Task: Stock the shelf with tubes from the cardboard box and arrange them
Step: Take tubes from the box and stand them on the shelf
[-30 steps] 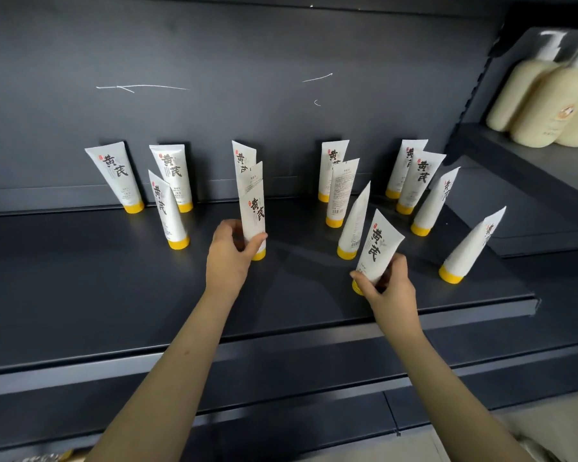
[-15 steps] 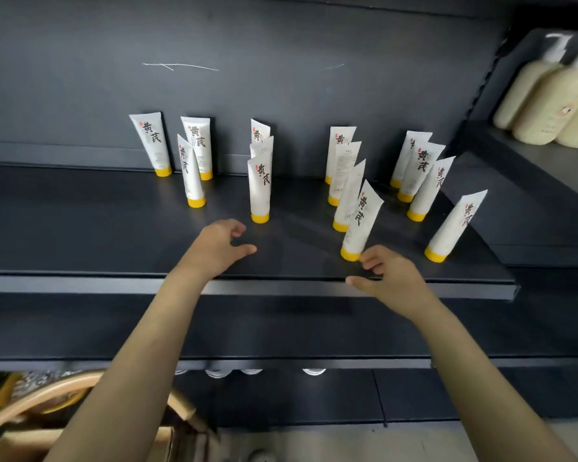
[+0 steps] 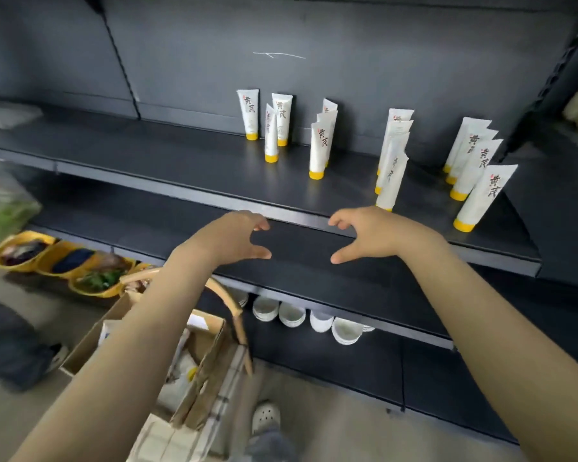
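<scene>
**Stock, tubes** (image 3: 317,146): white with yellow caps, standing cap-down on the dark shelf (image 3: 181,155). They stood toward its right half, in roughly five front-to-back files. Cap-down standing was judged to keep the printed faces forward and the files narrow. The front-right tube (image 3: 481,198) leaned back. The left half of the shelf carried none, so it was judged the space for further stock.

**Supply, cardboard box** (image 3: 207,348): on the floor below left, flaps open, in a checked bag (image 3: 167,438). One yellow cap showed inside.

**Left grip** (image 3: 237,238) and **right grip** (image 3: 371,235): both empty, fingers loosely curved and spread wide, palms turned toward each other. They hovered just in front of the shelf's front edge, touching no tube. The nearest was the front tube (image 3: 389,188) of the fourth file, just beyond the right grip.

**Change noted:** one second earlier each grip held a tube near its cap, setting it in file. Half a second earlier both had let go. By this moment both had drawn back past the edge. The view had swung left and down, bringing the box into sight. A return for more tubes was judged likely.
</scene>
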Available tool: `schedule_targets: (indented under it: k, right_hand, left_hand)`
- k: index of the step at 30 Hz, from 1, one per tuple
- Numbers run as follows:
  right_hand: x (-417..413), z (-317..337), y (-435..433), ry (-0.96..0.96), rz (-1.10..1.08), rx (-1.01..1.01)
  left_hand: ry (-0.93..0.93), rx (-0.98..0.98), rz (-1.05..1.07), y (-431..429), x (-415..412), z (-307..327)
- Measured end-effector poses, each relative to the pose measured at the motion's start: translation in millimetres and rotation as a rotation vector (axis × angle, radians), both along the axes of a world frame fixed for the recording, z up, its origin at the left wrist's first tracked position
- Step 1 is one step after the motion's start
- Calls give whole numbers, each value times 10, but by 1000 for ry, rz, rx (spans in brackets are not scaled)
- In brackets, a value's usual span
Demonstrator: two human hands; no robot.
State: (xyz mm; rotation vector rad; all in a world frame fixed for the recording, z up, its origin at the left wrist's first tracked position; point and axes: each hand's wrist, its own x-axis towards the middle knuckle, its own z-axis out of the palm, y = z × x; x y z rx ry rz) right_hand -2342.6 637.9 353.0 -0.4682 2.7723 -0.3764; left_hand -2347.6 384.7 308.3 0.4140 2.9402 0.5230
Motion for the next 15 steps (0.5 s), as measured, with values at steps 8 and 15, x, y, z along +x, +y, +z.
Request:
schedule_targets:
  k: [8,15]
  right_hand:
    - [168,16,-710,-44,227,101]
    - [119,-237,-1470,-60,366,211]
  left_hand:
    - [-56,-102,157,-722,650,-77]
    - [-120,-217,243,-1413,851,-237]
